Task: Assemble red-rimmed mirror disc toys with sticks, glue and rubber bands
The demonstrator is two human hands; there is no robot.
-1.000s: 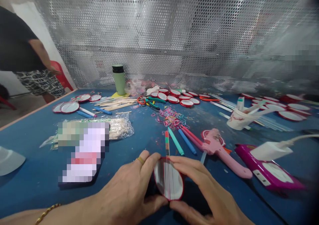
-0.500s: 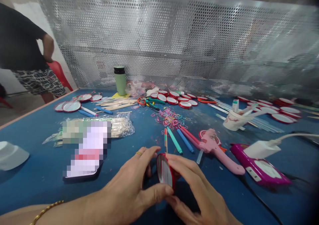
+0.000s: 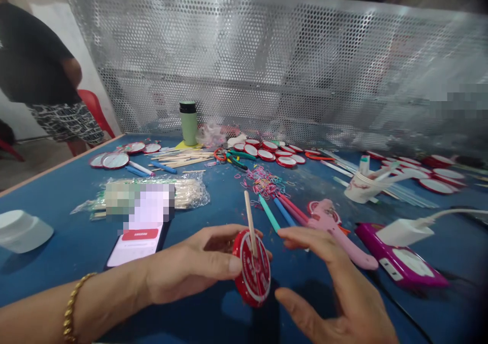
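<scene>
My left hand [image 3: 206, 257] grips a round red jar lid [image 3: 248, 278] by its left edge, between thumb and fingers. The lid stands on edge with its printed red side toward me. A flat wooden stick [image 3: 249, 217] lies against that side and juts up past the rim. Just right of the lid, my right hand [image 3: 331, 278] is open, thumb and fingers spread, with nothing between them. Beyond the hands lie a teal pen [image 3: 269, 213] and a blue pen [image 3: 284, 212]. A pink glue gun [image 3: 343, 235] rests behind my right hand.
A phone [image 3: 139, 235] lies by a bag of sticks [image 3: 190, 189] on the left, near a white jar [image 3: 25, 232]. More red lids [image 3: 267, 153] stretch along the back. At right are a paper cup [image 3: 362, 186] and a purple power strip [image 3: 404, 262]. A person [image 3: 38, 59] stands far left.
The lid has turned, so its printed side with the stick now faces me instead of its silvery side. My right hand has let go and moved right; my left hand still holds it.
</scene>
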